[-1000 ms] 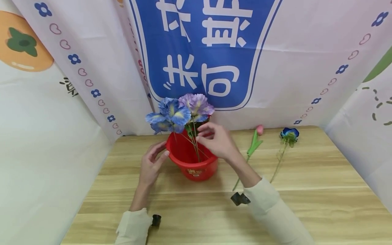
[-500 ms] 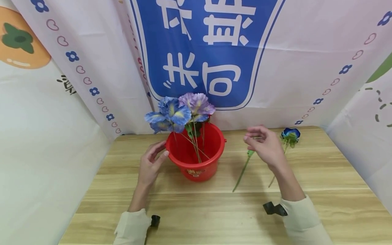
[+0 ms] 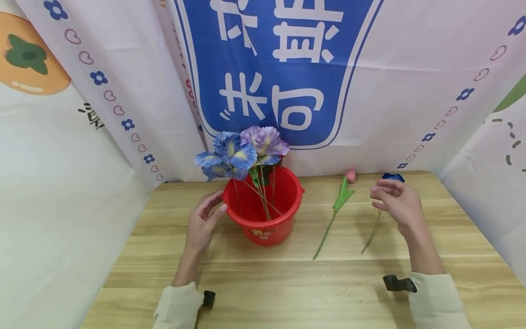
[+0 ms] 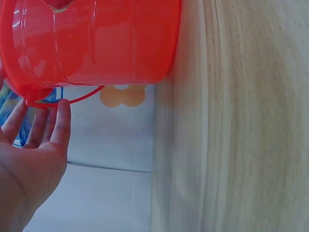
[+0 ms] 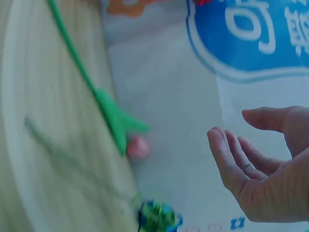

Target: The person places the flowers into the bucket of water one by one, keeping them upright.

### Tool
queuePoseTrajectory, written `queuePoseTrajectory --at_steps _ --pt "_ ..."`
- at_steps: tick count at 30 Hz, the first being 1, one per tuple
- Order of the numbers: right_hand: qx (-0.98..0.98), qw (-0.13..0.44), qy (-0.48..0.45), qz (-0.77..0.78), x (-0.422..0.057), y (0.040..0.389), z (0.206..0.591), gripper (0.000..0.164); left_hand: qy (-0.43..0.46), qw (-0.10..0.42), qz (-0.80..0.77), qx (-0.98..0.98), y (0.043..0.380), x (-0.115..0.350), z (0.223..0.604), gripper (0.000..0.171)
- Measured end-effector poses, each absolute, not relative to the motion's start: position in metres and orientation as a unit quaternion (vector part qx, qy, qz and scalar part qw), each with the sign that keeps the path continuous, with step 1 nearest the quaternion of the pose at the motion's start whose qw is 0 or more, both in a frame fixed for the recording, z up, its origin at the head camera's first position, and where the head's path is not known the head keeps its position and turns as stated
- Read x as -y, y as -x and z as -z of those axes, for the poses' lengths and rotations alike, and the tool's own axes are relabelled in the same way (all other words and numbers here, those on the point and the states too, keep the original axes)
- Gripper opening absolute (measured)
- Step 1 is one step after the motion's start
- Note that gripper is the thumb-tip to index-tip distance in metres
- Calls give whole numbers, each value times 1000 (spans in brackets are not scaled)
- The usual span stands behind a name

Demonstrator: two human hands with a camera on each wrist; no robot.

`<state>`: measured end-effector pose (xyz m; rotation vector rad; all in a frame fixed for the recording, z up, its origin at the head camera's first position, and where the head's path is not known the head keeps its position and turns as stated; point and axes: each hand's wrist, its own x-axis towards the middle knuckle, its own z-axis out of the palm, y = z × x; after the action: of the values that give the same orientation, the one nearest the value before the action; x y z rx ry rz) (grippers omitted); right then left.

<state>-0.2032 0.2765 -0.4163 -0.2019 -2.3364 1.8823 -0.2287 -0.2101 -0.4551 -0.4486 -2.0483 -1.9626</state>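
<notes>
A red bucket (image 3: 269, 230) stands upright on the table. In it lean a blue iris (image 3: 234, 153) and a light purple flower (image 3: 265, 141), their thin stems crossing inside. My left hand (image 3: 202, 224) touches the bucket's left rim with straight fingers; in the left wrist view its fingertips (image 4: 63, 108) meet the rim and thin handle. My right hand (image 3: 398, 205) is above the blue rose (image 3: 392, 177), partly covering it, and holds nothing. The right wrist view shows that hand (image 5: 265, 179) with thumb and fingers apart, clear of both loose flowers.
A pink tulip (image 3: 343, 194) with green leaves lies on the wooden table (image 3: 287, 292) between the bucket and the rose. Behind the table hangs a white cloth with a blue sign (image 3: 304, 68). White cloth walls (image 3: 61, 205) flank both sides.
My right hand has moved from the flowers in the bucket rightward, past the tulip, to over the blue rose. My left hand stays at the bucket's rim.
</notes>
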Motion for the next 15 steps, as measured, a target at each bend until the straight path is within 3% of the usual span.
queuePoseTrajectory --at_steps 6,11,15 --pt "717 48 87 -690 -306 203 429 24 156 134 678 706 229 210 454 43" --pt "714 28 106 -691 -318 205 438 32 153 132 676 709 229 210 454 43" --pt "740 12 118 -662 -322 208 444 50 150 131 677 709 228 211 454 44"
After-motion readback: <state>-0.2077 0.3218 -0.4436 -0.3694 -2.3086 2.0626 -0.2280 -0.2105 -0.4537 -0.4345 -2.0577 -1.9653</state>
